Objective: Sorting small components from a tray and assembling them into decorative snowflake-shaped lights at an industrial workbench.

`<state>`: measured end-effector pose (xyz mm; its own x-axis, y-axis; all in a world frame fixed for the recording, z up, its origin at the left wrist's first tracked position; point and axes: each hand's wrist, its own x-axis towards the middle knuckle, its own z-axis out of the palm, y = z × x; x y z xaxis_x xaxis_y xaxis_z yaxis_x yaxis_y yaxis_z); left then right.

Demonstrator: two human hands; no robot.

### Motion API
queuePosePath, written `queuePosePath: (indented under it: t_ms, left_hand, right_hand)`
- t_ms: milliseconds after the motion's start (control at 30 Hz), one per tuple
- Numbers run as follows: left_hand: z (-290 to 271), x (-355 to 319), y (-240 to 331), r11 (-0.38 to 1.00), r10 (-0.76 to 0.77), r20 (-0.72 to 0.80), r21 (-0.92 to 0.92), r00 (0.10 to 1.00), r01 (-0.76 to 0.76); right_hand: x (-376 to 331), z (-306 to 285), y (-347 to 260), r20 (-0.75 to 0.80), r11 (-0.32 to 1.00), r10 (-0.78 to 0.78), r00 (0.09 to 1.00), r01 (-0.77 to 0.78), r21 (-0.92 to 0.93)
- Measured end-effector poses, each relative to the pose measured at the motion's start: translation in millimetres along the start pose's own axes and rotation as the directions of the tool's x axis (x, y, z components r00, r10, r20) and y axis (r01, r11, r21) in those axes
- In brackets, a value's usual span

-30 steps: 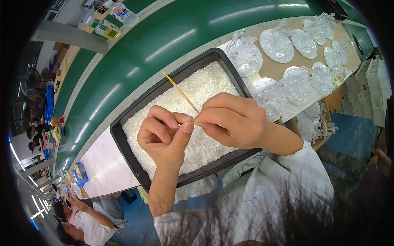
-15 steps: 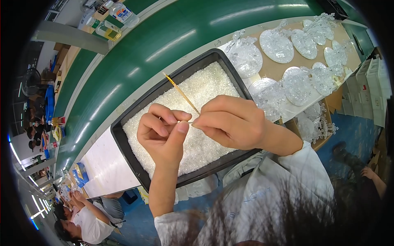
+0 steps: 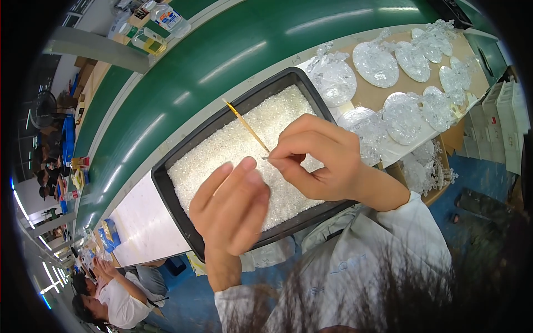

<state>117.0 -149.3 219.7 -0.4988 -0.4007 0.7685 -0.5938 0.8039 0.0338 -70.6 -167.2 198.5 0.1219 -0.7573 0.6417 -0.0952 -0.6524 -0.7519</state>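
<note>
Over a black tray (image 3: 166,194) full of clear, glittering granules, my right hand (image 3: 322,158) pinches a small thin pale piece (image 3: 265,158) between thumb and forefinger. My left hand (image 3: 230,205) is just left of it, blurred, with its fingers loosely stretched and apart; nothing shows in it. The two hands do not touch. A slim paintbrush (image 3: 244,123) with a wooden handle slants across the tray's far rim. Its bristle end points up and left, and its handle end reaches close to my right fingertips.
Several clear, decorated discs (image 3: 375,64) lie on a brown board at the right. Below them, a cardboard box (image 3: 436,191) holds more clear pieces. A green surface (image 3: 216,61) runs beyond the tray, with bottles (image 3: 169,19) at upper left. A co-worker (image 3: 125,299) sits at lower left.
My left hand has opened its pinch, turned, and moved down, away from the right fingertips. My right hand has risen slightly, still pinching. The brush stays across the tray.
</note>
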Motion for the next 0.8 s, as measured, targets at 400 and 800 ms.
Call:
queuePosePath:
  t_ms: [400, 800]
  left_hand:
    - [-14.5, 3.9, 13.4, 0.997, 0.038, 0.122, 0.065, 0.992, -0.047]
    - [-22.0, 2.3, 19.3, 0.999, -0.002, 0.189, 0.051, 0.982, -0.008]
  right_hand:
    - [-1.5, -3.0, -3.0, 0.063, 0.995, -0.080, 0.995, 0.076, 0.064]
    - [0.4, -4.9, -3.1, 0.058, 0.990, -0.122, 0.991, 0.117, 0.085]
